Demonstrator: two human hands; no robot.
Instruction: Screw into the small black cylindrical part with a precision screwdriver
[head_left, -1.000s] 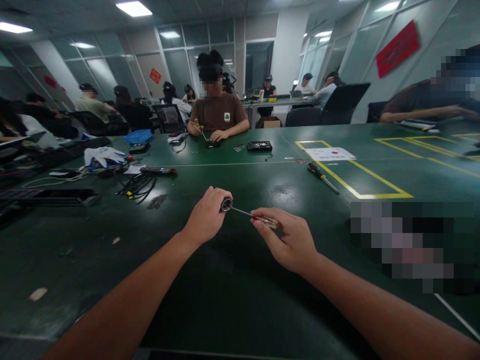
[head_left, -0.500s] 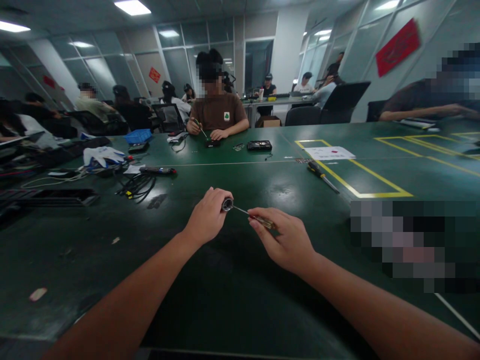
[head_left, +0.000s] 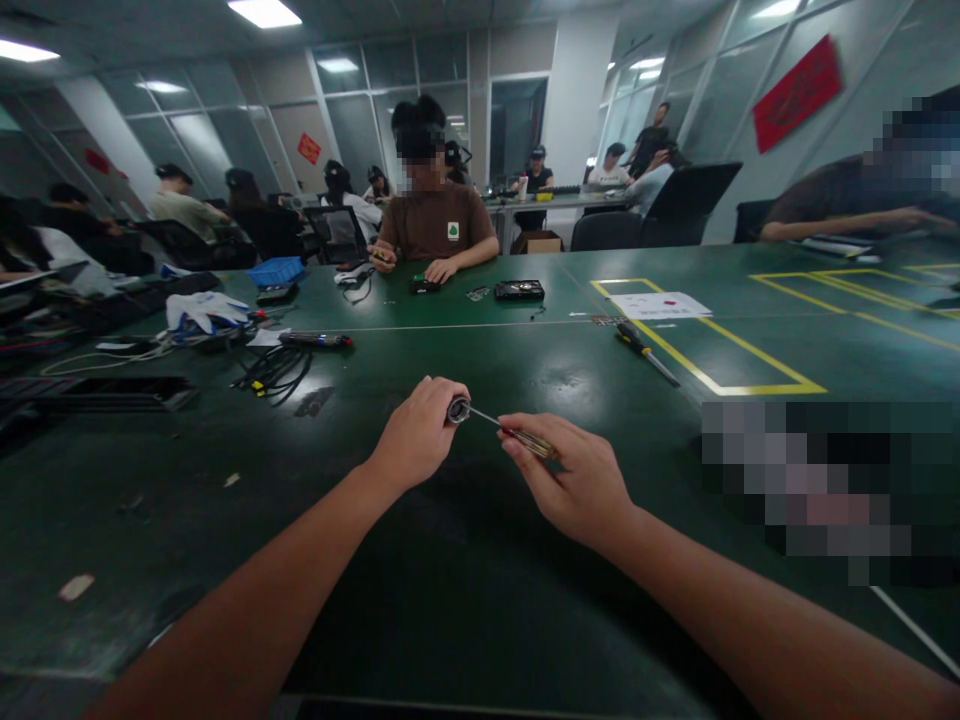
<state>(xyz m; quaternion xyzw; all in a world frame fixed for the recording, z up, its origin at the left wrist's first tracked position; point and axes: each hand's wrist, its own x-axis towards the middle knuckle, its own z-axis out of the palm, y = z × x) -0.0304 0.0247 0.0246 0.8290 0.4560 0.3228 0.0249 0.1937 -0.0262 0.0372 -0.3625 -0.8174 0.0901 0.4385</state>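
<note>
My left hand [head_left: 418,428] is wrapped round a dark cylindrical part [head_left: 457,409] whose round, hollow-looking end faces right and toward me. The rest of that part is hidden in my fingers, so its kind is unclear. Between thumb and fingers, my right hand [head_left: 577,475] grips a screwdriver [head_left: 531,441] with a translucent yellowish handle. Its thin shaft slants up to the left, and the tip is at the open end of the cylindrical part. Whether the tip is inside or only touching cannot be made out. Both hands are held above the green table [head_left: 480,600].
A black-and-yellow screwdriver [head_left: 646,352] lies to the right, by a paper sheet [head_left: 660,305]. On the left are black cables [head_left: 277,370], a pen-like tool [head_left: 316,341], and white gloves [head_left: 206,313]. Across the table a co-worker [head_left: 435,225] sits near a black device [head_left: 519,290].
My hands and the two things in them have shifted very slightly right. The co-worker opposite has drawn the screwdriver hand back from the small device on the table.
</note>
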